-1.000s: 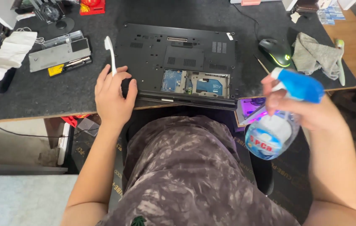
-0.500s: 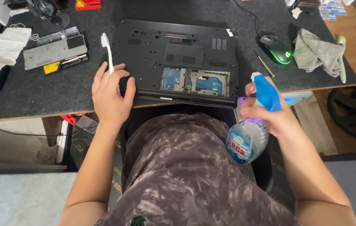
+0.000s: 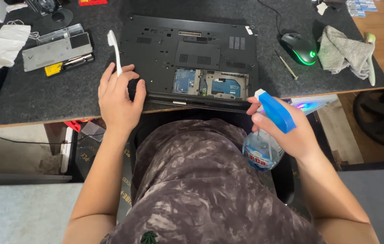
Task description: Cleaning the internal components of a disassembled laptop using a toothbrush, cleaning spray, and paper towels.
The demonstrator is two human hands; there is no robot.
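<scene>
The clear plastic spray bottle with a blue trigger head (image 3: 266,138) sits at centre right of the frame, below the desk's near edge, gripped in the right hand (image 3: 291,135), fingers wrapped round its neck and nozzle pointing up-left. The left hand (image 3: 119,97) rests palm down on the near-left corner of the upturned black laptop (image 3: 192,58), fingers curled around a white toothbrush (image 3: 115,49). A black mouse with green glow (image 3: 299,49) and crumpled grey cloth (image 3: 343,54) lie at upper right.
</scene>
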